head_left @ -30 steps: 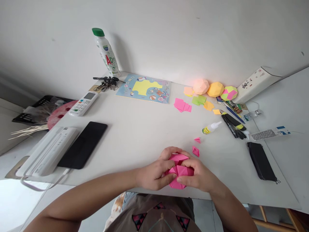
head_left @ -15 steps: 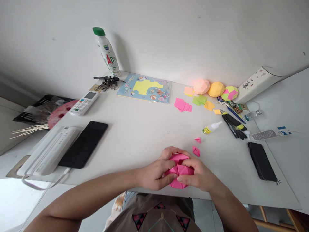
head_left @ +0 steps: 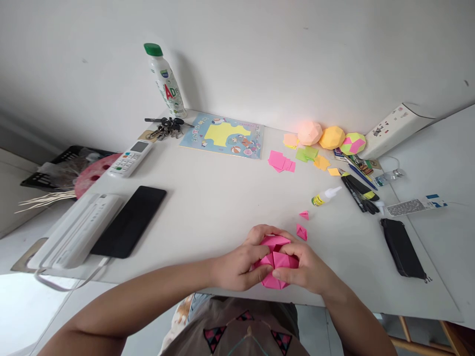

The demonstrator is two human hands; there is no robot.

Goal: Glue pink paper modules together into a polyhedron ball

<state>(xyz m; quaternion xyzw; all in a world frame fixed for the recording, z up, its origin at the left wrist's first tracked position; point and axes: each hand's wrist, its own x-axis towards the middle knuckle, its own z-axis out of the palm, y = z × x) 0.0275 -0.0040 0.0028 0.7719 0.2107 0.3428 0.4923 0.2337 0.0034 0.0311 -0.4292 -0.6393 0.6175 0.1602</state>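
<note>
At the near edge of a white tabletop (head_left: 208, 207), a person is holding a bright pink, many-faced folded-paper ball (head_left: 281, 260) between both bare hands. The left hand (head_left: 242, 260) is gripping its left side and the right hand (head_left: 307, 267) its right, thumbs pressing close together on the front faces; whether the ball is resting on the table cannot be told. A dark gap is showing near its top, and the step in hand appears to be pressing a seam between faces together. The next move seems to be calling for even, gentle pressure that spares the creases. A folded pink paper piece (head_left: 302, 232) and a small white glue bottle with a yellow label (head_left: 322, 198) are lying nearby.
</note>
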